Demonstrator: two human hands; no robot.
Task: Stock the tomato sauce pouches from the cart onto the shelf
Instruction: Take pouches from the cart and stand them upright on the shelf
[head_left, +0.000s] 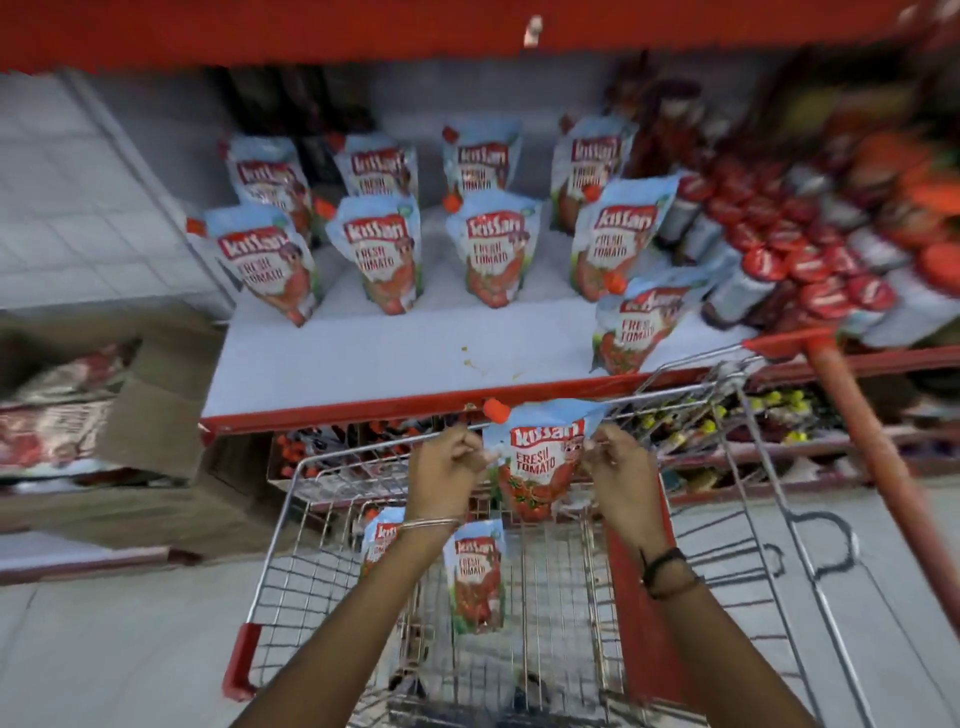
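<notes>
Head view: a stocker holds a Kissan tomato sauce pouch (540, 457) upright above the wire cart (524, 613), left hand (447, 467) and right hand (618, 467) each with a pinching grip on its upper edges, label outward, seemingly to stand it in the shelf's (363, 358) open front row beside a lone front pouch (636, 327). Two cart pouches (475, 574) remain below.
</notes>
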